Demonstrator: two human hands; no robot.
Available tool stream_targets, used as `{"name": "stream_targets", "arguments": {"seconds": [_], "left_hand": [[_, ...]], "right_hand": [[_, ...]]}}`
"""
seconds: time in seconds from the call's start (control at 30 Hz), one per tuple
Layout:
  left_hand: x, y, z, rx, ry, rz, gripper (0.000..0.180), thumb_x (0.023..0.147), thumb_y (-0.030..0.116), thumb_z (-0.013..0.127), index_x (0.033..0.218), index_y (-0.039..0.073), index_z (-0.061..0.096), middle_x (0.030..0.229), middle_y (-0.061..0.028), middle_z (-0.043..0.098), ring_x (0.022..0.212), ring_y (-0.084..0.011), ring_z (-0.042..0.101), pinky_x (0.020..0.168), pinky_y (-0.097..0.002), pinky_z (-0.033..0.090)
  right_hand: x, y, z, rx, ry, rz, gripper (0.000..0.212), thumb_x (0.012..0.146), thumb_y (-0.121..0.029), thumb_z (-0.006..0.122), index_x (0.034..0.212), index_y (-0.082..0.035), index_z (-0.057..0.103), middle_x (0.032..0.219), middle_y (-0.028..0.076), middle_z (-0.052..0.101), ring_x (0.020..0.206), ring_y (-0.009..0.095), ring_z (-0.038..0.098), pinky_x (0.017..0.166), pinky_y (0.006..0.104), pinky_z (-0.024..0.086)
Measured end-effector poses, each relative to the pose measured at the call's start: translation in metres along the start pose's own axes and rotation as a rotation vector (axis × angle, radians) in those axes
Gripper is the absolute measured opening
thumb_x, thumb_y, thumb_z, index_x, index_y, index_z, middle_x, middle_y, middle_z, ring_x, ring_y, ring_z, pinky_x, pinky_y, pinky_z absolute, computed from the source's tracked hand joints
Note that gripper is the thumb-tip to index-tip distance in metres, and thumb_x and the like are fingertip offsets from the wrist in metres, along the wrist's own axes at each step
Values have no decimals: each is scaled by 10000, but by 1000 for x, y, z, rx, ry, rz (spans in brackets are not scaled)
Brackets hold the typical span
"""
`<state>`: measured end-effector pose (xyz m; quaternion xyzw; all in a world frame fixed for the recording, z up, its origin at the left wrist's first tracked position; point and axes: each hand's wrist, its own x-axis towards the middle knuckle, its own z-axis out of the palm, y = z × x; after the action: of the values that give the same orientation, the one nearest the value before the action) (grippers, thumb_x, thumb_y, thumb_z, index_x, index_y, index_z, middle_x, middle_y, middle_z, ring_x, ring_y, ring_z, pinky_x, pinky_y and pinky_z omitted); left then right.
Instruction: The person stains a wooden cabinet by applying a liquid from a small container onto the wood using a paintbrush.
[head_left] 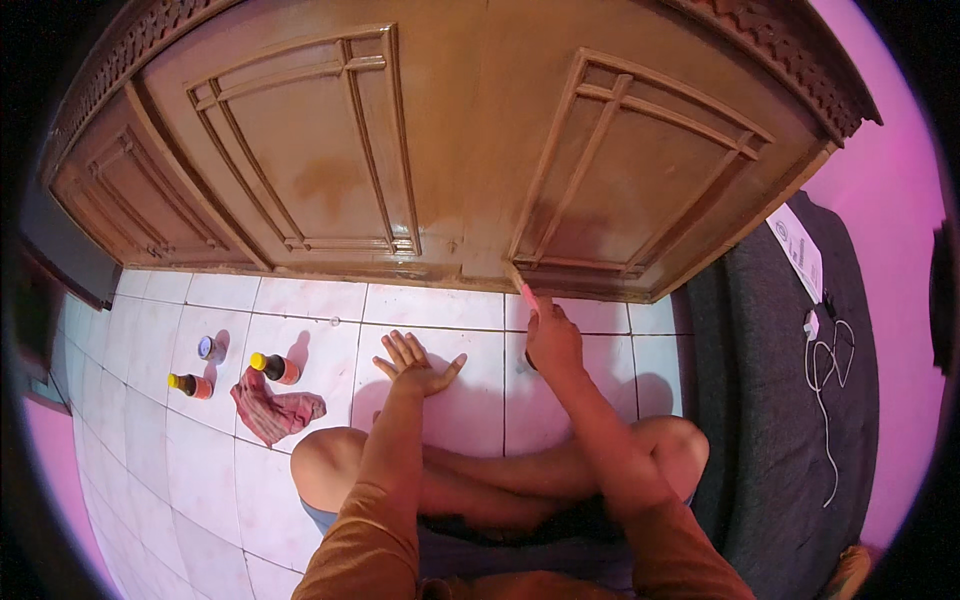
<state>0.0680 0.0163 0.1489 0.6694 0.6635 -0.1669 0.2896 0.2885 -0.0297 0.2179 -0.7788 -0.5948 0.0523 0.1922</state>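
My right hand [554, 337] is closed round the pink handle of a small brush [529, 295]. The brush's tip meets the lower edge of a large brown wooden furniture front [455, 140], just below its right-hand framed panel. With fingers spread, my left hand [416, 370] lies flat on the white floor tiles [440, 308] and holds nothing. A small dark thing shows partly behind my right hand; what it is I cannot make out. Glossy patches show on the wood, mostly around the left panel's lower corner.
Left of me stand two dark bottles with yellow caps [275, 367] [190, 385], a small round tin [207, 347] and a crumpled reddish cloth [276, 407]. A dark grey cushion [770, 400] on the right carries a white cable [822, 375] and a printed paper [796, 245]. My crossed legs are close in front.
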Motion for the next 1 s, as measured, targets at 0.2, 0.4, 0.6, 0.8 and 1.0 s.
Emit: {"name": "stream_targets", "arguments": {"seconds": [0.2, 0.4, 0.6, 0.8, 1.0], "left_hand": [[2, -4, -2, 37, -35, -9, 1338, 701, 947, 310, 1518, -36, -87, 1580, -247, -192, 1437, -397, -271, 1103, -661, -115], [-1, -6, -2, -19, -26, 19, 1304, 721, 920, 329, 1525, -30, -62, 1590, -233, -175, 1434, -394, -283, 1084, -677, -139], [1, -6, 0, -21, 11, 7, 1284, 734, 901, 349, 1529, -28, -44, 1593, -237, -160, 1437, -400, -273, 1081, -681, -138], [1, -9, -4, -40, -23, 21, 1288, 737, 898, 360, 1526, -24, -71, 1588, -231, -183, 1437, -395, -273, 1095, -674, -111], [-1, -12, -7, -22, -30, 21, 1280, 739, 885, 385, 1530, -20, -56, 1590, -238, -169, 1440, -399, -266, 1090, -684, -103]], "right_hand": [[-8, -7, -11, 20, -44, 29, 229, 948, -163, 513, 1124, -18, 491, 903, 225, 640, 742, 417, 659, 665, 520, 538], [-1, -7, -6, 9, 44, 20, 211, 936, -162, 529, 1093, -28, 487, 871, 223, 644, 737, 425, 653, 661, 523, 533], [-5, -14, -2, -31, -25, 5, 194, 936, -149, 536, 1078, -27, 484, 868, 242, 637, 755, 440, 645, 666, 517, 526], [-13, -14, -10, 40, 59, 34, 178, 932, -132, 524, 1059, -17, 474, 835, 271, 634, 767, 456, 641, 687, 529, 515], [-10, -34, 0, 108, -113, 87, 210, 924, -107, 495, 1099, 8, 475, 902, 311, 642, 823, 474, 641, 745, 552, 502]]}}
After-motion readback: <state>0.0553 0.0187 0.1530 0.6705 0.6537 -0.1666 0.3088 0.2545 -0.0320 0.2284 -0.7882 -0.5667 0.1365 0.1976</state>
